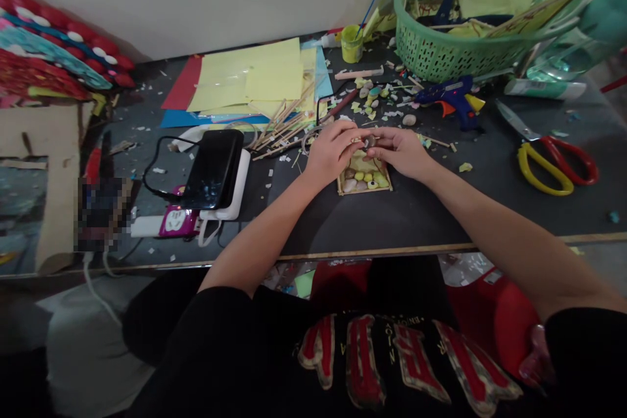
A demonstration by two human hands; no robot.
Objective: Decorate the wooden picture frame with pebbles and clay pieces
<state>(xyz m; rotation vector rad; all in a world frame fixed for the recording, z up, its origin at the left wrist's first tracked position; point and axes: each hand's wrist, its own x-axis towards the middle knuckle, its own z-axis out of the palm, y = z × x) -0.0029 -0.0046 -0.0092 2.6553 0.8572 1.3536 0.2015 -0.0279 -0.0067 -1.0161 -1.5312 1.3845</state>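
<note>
Between my hands lies a small stick-edged frame (366,187) with yellow and pale pebbles set along its near side. My right hand (402,151) pinches a small grey-brown pebble (370,141) between thumb and fingers over the frame's far part. Close against it, my left hand (331,151) has its fingers bent together at the frame's far left; what they hold, if anything, is hidden. The far edge of the frame is mostly covered by both hands.
Right of my hands are a blue glue gun (450,99) and scissors (548,157). Behind stand a green basket (441,55) and a yellow paint pot (351,46). Thin sticks (281,127), coloured paper (220,81) and a black phone (213,166) lie left. Paper scraps are scattered around.
</note>
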